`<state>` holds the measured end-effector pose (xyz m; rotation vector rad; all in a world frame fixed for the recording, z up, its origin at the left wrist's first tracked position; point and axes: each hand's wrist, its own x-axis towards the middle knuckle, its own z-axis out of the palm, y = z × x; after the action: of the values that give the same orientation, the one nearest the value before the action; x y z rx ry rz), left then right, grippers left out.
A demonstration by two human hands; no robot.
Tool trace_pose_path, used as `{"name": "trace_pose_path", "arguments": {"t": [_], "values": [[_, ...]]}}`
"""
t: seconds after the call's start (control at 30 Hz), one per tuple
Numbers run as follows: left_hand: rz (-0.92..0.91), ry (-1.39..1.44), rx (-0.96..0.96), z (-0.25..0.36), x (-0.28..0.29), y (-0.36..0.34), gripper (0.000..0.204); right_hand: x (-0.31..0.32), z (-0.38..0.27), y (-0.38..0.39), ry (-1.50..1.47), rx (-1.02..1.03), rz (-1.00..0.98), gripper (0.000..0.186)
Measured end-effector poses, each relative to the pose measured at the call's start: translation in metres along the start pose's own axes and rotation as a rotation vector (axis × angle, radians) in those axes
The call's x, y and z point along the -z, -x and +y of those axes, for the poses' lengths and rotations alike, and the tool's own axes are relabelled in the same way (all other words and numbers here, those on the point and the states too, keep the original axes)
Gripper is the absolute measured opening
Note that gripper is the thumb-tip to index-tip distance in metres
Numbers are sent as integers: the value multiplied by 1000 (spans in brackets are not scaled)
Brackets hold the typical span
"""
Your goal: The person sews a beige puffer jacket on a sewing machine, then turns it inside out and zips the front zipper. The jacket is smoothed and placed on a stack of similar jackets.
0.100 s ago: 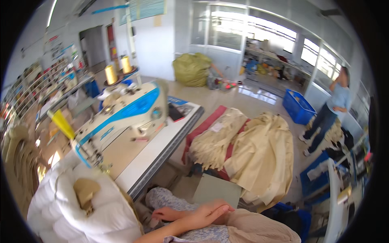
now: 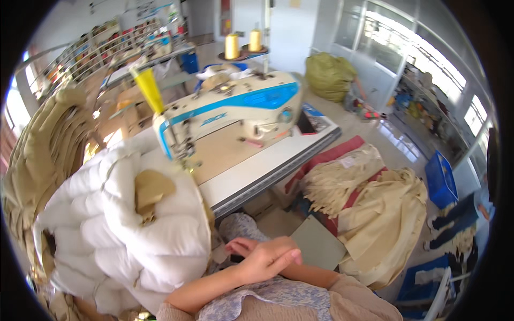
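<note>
White garment (image 2: 176,235) at sewing machine (image 2: 230,109), just left of right hand (image 2: 241,246), loosely half-open — left hand (image 2: 272,259) crossed over right wrist, grip not discernible.

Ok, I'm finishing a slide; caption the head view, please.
Left hand and right hand crossed near a sewing machine, white quilted fabric bunched beside them.

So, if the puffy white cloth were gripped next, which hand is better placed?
Right, probably: the right hand is nearer the cloth, its fingers pointing that way. The left hand lies crossed over the right forearm, farther off and pointing away.
</note>
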<state>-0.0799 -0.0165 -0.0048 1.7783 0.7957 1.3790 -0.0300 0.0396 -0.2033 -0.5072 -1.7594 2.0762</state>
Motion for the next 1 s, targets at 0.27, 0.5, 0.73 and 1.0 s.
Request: {"name": "trace_pose_path", "arguments": {"t": [0.27,0.5,0.73,1.0], "values": [[954,-1010,411,68,170,105,18,-48,-45,-19,-175,-85,-330,42],[461,-1423,473,21,208,99,34,-66,-24,-18,-20,-277,-513,55],[415,-1508,925,10,232,179,42,-75,-82,1,-392,-520,-714,39],[325,-1593,1018,46,220,160,55,-105,-147,-6,6,-304,-741,43]]}}
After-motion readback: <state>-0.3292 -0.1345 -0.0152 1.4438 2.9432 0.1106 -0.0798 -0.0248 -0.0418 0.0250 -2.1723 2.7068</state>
